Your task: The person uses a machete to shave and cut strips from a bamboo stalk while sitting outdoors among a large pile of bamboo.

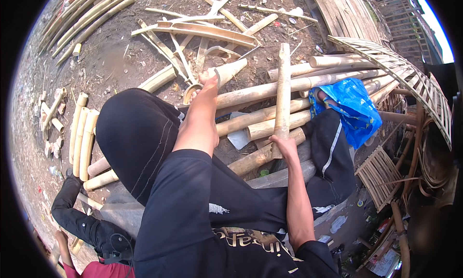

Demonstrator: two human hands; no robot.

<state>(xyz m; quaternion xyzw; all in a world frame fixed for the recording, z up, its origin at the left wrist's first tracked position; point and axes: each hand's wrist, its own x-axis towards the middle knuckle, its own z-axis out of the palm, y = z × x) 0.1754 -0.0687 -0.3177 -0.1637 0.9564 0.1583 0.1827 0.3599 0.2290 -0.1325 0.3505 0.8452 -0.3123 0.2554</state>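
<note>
At my far left, short bamboo pieces (pixel 52 115) lie scattered on the dirt ground (pixel 113 61), with long bamboo poles (pixel 91 22) stacked farther off and three cut tubes (pixel 82 135) side by side nearer me. Below those, at the edge of the view, sits another person in red (pixel 108 270). My bent left knee (pixel 135 138), in black cloth, hides part of the ground, and beyond it split bamboo strips (pixel 207 32) lie crossed in a loose heap. The fingers of my left hand (pixel 208 82) meet a pale tapering piece (pixel 232 71); I cannot tell how tightly they close there. Pale lettering (pixel 255 238) runs across my dark shirt (pixel 193 229), partly lost in folds. To the right, my right hand (pixel 285 146) has its fingers wrapped around the near end of a bamboo pole (pixel 283 92), which points away from me, in front of several lying bamboo lengths (pixel 263 92). Just right of these, a blue plastic sheet (pixel 357 111) bunches around my foot. Past it, a large slatted panel (pixel 386 61) leans in, and a smaller slatted frame (pixel 378 176) lies below.
</note>
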